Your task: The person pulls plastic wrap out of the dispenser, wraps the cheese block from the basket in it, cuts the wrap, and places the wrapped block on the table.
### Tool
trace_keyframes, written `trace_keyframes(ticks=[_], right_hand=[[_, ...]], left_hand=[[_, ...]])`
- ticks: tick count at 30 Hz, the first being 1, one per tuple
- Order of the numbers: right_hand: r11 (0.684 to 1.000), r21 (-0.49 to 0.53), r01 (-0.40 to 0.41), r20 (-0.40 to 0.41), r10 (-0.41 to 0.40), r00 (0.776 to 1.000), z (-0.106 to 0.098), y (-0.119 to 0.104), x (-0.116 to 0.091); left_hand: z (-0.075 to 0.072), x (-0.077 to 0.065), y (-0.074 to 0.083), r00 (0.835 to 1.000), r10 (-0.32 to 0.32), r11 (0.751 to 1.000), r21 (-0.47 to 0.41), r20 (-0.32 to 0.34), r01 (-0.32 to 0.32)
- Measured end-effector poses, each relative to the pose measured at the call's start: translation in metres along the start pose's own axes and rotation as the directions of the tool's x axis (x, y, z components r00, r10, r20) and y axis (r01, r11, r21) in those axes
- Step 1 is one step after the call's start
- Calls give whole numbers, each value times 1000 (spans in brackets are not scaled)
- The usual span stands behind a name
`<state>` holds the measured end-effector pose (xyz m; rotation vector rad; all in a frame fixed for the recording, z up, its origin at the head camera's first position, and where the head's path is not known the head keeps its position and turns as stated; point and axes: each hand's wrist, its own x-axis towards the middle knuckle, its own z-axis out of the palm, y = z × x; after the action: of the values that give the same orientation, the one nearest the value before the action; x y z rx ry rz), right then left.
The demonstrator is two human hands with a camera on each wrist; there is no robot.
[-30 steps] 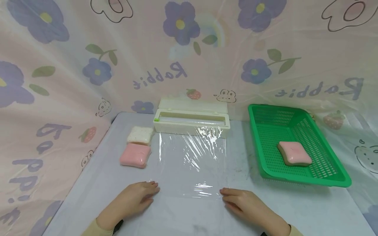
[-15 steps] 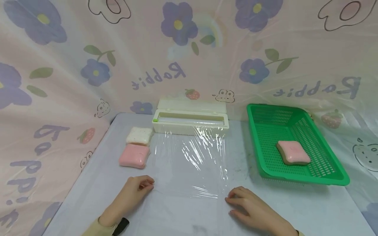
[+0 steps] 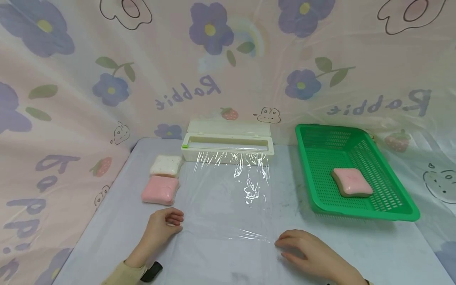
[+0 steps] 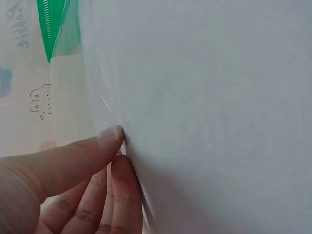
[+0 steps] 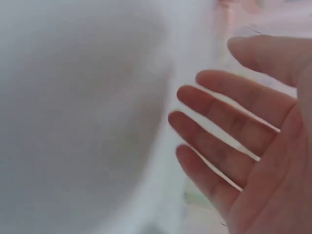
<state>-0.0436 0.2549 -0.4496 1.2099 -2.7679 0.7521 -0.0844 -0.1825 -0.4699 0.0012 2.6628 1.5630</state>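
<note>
A sheet of clear plastic wrap (image 3: 228,198) runs from the white dispenser box (image 3: 228,156) toward me over the table. At its near left corner my left hand (image 3: 162,231) pinches the film's edge between thumb and curled index finger, seen closely in the left wrist view. My right hand (image 3: 311,251) is beside the near right corner, fingertips at the film's edge. In the right wrist view its fingers (image 5: 229,117) are extended and spread, with the thumb apart. Left of the film lie a pink square sponge-like block (image 3: 160,190) and a white speckled one (image 3: 166,165).
A green plastic basket (image 3: 308,170) stands at the right, with another pink block (image 3: 352,182) in it. The dispenser's lid (image 3: 228,127) is raised against the patterned curtain (image 3: 149,59) behind the table. A black wrist strap (image 3: 152,272) shows by my left sleeve.
My left hand has moved slightly forward, its fingers curling in at the film's corner. My right hand has shifted outward to the right. Glints on the film have changed; the blocks lie as before.
</note>
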Motion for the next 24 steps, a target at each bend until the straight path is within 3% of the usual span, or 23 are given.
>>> trace_keyframes(ticks=[3, 6, 9, 11, 14, 18, 22, 24], right_hand=[[991, 137, -3, -32, 7, 999, -22, 1, 5], [972, 230, -56, -96, 80, 992, -54, 5, 12], [945, 287, -157, -168, 211, 963, -90, 14, 18], [917, 324, -234, -198, 308, 931, -113, 25, 18], [838, 396, -375, -142, 460, 877, -145, 49, 13], [735, 442, -514, -27, 583, 812, -177, 91, 3], [672, 530, -517, 25, 597, 802, -193, 132, -5], [637, 581, -506, 60, 587, 807, -197, 150, -8]], left_hand=[[-2, 1, -2, 1000, -10, 1000, -17, 6, 10], [-3, 1, -4, 1000, -23, 999, -23, 12, 23], [-4, 1, -4, 999, -38, 999, -32, 17, 39], [-4, 2, -4, 999, -46, 998, -40, 20, 47], [-5, 2, -4, 998, -51, 998, -43, 21, 52], [-5, 2, -2, 998, -62, 997, -37, 19, 63], [-5, 2, 1, 997, -81, 996, -42, 13, 82], [-4, 2, 2, 996, -85, 995, -44, 9, 85]])
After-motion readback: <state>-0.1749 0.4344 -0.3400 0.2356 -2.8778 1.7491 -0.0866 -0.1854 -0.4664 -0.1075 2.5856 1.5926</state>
